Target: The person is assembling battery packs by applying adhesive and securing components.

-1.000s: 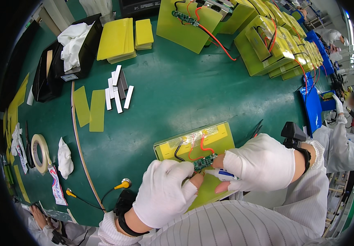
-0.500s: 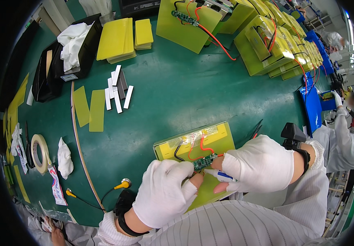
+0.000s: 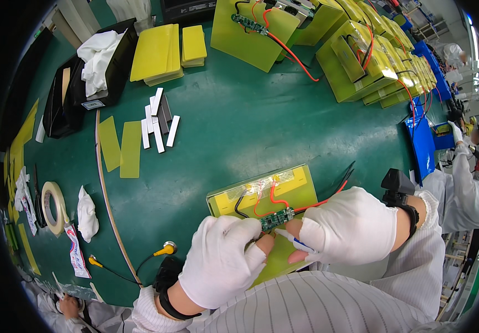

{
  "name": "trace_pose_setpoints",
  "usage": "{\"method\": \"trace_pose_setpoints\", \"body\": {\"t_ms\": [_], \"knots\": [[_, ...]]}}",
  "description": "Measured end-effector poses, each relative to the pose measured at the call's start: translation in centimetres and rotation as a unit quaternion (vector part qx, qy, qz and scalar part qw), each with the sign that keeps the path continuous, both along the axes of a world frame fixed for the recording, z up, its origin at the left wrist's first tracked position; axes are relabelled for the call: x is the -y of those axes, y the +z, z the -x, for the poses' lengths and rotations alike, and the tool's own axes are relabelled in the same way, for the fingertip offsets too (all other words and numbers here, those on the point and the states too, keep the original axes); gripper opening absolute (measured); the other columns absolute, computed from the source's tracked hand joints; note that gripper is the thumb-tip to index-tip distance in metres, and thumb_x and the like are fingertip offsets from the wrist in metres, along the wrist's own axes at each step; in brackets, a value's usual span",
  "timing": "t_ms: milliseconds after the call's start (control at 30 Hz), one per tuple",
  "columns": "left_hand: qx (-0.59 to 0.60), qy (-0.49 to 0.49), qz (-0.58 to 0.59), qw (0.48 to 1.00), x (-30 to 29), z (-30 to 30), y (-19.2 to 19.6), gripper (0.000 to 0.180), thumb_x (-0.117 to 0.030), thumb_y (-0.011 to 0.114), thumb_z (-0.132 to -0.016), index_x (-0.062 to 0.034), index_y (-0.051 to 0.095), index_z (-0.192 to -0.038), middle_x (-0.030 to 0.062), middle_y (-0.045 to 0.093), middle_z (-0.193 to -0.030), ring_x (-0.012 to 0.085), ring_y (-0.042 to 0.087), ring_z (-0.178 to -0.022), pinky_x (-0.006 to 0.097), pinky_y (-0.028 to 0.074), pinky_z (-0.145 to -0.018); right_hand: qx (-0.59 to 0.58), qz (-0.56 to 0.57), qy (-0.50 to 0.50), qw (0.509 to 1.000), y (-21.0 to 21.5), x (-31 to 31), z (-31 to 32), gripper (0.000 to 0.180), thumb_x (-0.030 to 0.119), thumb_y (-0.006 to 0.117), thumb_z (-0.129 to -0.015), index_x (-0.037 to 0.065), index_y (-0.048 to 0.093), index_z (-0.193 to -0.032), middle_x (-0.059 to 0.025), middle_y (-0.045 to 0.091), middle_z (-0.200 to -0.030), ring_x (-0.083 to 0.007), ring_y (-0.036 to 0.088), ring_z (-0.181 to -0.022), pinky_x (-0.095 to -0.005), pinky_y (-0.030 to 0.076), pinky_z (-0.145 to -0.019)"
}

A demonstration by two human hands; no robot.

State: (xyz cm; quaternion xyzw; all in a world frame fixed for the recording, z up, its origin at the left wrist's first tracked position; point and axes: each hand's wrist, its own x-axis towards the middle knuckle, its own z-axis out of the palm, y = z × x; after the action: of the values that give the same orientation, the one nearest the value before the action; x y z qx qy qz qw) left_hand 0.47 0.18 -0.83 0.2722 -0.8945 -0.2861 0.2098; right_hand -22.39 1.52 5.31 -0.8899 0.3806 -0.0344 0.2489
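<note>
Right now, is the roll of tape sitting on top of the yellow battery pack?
No: the roll of tape lies flat on the green table at the far left, well apart from the yellow battery pack under both hands.

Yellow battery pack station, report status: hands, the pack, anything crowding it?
Left hand and right hand both pinch the small green circuit board. Board sits on the yellow battery pack, red and black wires attached. Probe lead lies beside left wrist, clear.

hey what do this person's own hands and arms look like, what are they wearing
Both the left hand and the right hand wear white fabric gloves with the tips cut off, leaving the fingers bare at the ends. Each wrist carries a black band. The sleeves are white with fine stripes.
</note>
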Motion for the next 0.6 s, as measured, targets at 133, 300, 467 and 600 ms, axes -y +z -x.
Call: {"method": "trace_pose_setpoints", "body": {"t_ms": [133,300,467,600], "knots": [[0.003,0.015,-0.004,1.0,-0.4,-0.2,0.3,0.011,-0.011,0.071,-0.077,-0.0081,0.066,-0.087,0.0044,0.059,-0.089,0.0253,0.056,-0.078,0.04,0.041,-0.064,0.009,0.061,0.018,0.998,0.5,-0.5,-0.6,0.025,0.022,0.063,-0.087,0.006,0.045,-0.089,-0.0033,0.046,-0.058,-0.0201,0.052,-0.045,-0.034,0.04,-0.037],[-0.001,0.006,0.003,1.0,-0.1,-0.2,0.1,0.013,-0.011,0.071,-0.077,-0.0083,0.066,-0.088,0.0045,0.059,-0.09,0.0254,0.056,-0.079,0.039,0.041,-0.065,-0.03,0.126,0.051,0.99,0.3,-0.8,-0.4,0.018,0.013,0.062,-0.08,0.003,0.052,-0.091,-0.0017,0.044,-0.058,-0.0158,0.049,-0.044,-0.0324,0.037,-0.037],[-0.001,-0.002,0.019,1.0,-0.2,-0.2,0.1,0.016,-0.009,0.071,-0.075,-0.0079,0.066,-0.089,0.0046,0.058,-0.092,0.0252,0.056,-0.08,0.039,0.041,-0.065,-0.042,0.165,0.062,0.983,0.3,-1.3,-0.3,0.017,0.011,0.061,-0.078,0.003,0.053,-0.09,-0.0013,0.043,-0.058,-0.0146,0.046,-0.043,-0.0322,0.035,-0.037],[-0.003,-0.001,0.021,1.0,-0.2,-0.3,0.2,0.018,-0.008,0.072,-0.072,-0.0074,0.065,-0.089,0.005,0.057,-0.093,0.0251,0.055,-0.081,0.039,0.041,-0.065,-0.018,0.154,0.049,0.987,0.4,-1.4,-0.2,0.018,0.011,0.061,-0.079,0.003,0.054,-0.093,-0.0012,0.042,-0.057,-0.0148,0.046,-0.042,-0.0321,0.034,-0.037]]}}
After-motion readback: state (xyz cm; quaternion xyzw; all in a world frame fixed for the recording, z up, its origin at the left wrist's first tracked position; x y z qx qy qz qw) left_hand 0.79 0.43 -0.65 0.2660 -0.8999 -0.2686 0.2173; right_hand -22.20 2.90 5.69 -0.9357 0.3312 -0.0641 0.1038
